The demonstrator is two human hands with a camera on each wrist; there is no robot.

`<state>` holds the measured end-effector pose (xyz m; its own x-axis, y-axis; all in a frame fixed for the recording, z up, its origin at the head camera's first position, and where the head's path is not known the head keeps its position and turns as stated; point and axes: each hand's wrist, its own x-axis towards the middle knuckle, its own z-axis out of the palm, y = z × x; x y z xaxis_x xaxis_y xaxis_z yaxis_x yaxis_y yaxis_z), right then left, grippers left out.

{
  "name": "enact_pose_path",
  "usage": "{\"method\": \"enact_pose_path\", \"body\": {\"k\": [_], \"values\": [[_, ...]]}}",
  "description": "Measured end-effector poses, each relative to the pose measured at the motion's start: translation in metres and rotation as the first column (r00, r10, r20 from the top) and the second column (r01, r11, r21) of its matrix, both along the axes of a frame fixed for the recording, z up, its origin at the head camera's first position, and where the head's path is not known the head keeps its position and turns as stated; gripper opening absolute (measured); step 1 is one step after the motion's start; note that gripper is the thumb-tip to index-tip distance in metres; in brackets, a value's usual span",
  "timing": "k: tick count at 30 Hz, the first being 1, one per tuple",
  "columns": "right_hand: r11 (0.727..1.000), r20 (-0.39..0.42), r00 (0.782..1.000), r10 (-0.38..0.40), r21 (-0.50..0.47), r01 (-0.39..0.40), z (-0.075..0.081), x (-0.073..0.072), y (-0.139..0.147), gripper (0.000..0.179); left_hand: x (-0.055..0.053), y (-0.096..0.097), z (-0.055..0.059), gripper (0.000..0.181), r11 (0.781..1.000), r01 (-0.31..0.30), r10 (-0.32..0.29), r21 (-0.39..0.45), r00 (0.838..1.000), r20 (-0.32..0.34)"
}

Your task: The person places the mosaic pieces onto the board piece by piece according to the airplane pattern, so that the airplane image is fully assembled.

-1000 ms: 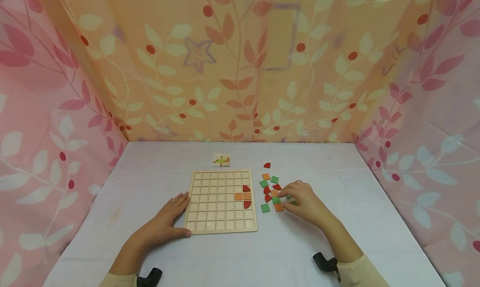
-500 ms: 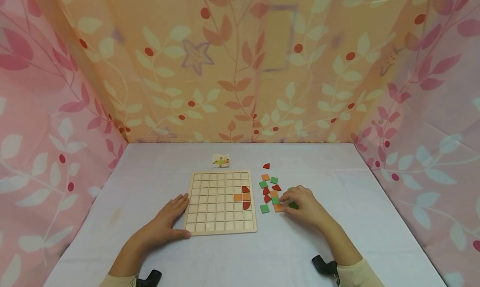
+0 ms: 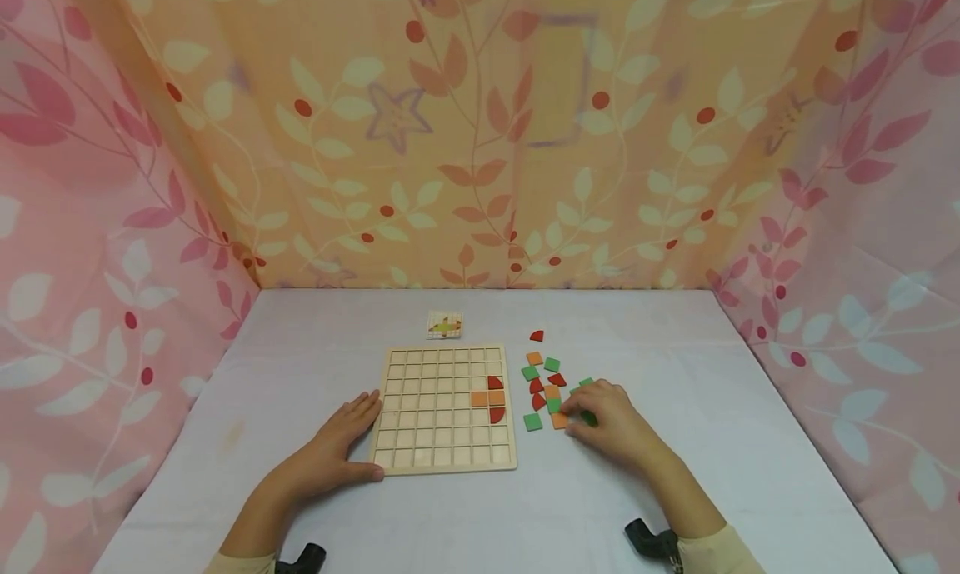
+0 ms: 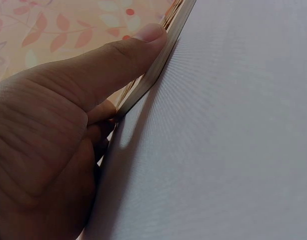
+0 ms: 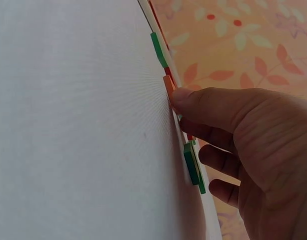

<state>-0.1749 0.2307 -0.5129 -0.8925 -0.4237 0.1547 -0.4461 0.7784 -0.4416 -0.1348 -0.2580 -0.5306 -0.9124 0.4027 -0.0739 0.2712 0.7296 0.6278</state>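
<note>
In the head view my left hand (image 3: 330, 453) rests along the left edge of a wooden grid board (image 3: 429, 410), thumb at its near corner. The thumb (image 4: 113, 60) presses that board edge in the left wrist view. At the board's right side sit two orange square tiles (image 3: 479, 399) and two red quarter-circle tiles (image 3: 497, 416). My right hand (image 3: 611, 420) is bent over loose tiles, thumb and index apart. Its thumb tip touches or nearly touches an orange tile (image 5: 169, 89), which lies on the table beside a green tile (image 3: 554, 406). More green tiles (image 5: 191, 162) lie under the other fingers, partly hidden.
A small pattern card (image 3: 445, 325) lies behind the board. Loose red (image 3: 537, 336), green (image 3: 532, 422) and orange (image 3: 534, 358) tiles are scattered right of the board on the white-covered table (image 3: 450, 524). Patterned cloth (image 3: 480, 141) hangs behind and at both sides.
My right hand has shifted slightly towards me, its thumb and index coming closer together by the nearest orange tile. The left hand and the board keep their places.
</note>
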Motion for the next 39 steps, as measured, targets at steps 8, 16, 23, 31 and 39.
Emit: {"method": "enact_pose_path", "body": {"k": [8, 16, 23, 31, 39], "values": [[1.000, -0.009, 1.000, 0.024, -0.017, -0.025, -0.002, 0.000, -0.001, 0.022, -0.001, 0.002, 0.000, 0.118, 1.000, 0.002, -0.002, -0.014, 1.000, -0.010], [0.999, -0.032, 0.999, 0.042, -0.005, -0.043, -0.002, 0.000, -0.001, 0.022, 0.001, 0.001, 0.000, 0.117, 1.000, 0.008, -0.008, -0.003, 0.999, -0.037], [0.998, -0.053, 0.996, 0.067, -0.014, -0.068, -0.004, 0.000, 0.000, 0.020, 0.001, 0.001, 0.000, 0.116, 1.000, 0.015, -0.014, 0.012, 0.999, -0.043], [0.997, -0.072, 0.995, 0.065, -0.034, -0.067, -0.005, 0.001, 0.000, 0.021, 0.001, 0.001, -0.002, 0.117, 1.000, 0.018, -0.018, -0.005, 0.999, -0.032], [0.997, -0.038, 0.999, 0.028, -0.074, -0.031, 0.009, 0.002, -0.005, 0.021, 0.001, 0.001, 0.000, 0.117, 1.000, 0.022, -0.022, 0.000, 0.999, -0.035]]}}
